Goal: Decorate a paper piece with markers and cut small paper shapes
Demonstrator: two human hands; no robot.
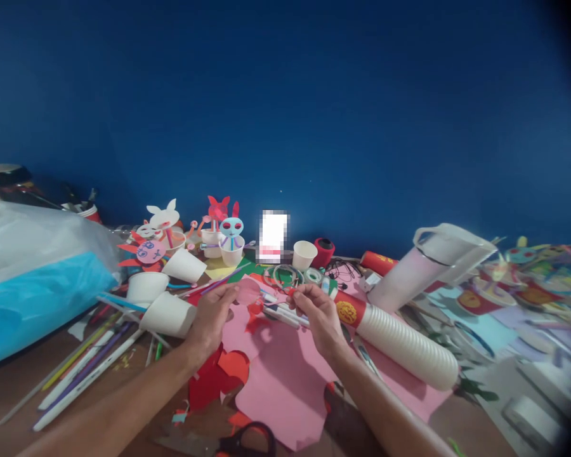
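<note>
My left hand point(215, 312) is closed in a pinch on the edge of a pink paper oval point(248, 292). In my right hand point(316, 310), thumb and fingers close on a small red paper piece point(291, 292), its exact shape unclear. Both hands hover over a cut sheet of pink paper point(285, 381). Between them lie white markers point(285, 315) and red paper scraps point(254, 317). Left of my left hand, a white paper cup point(169, 314) lies on its side. Black-handled scissors point(252, 438) rest at the near edge, partly out of view.
Paper-cup animal figures point(231, 238) stand along the blue wall beside a blurred bright screen point(273, 236). A long stack of cups point(404, 346) and a white pitcher point(413, 266) occupy the right. A blue-and-white plastic bag point(38, 279) fills the left, near several long markers point(90, 381).
</note>
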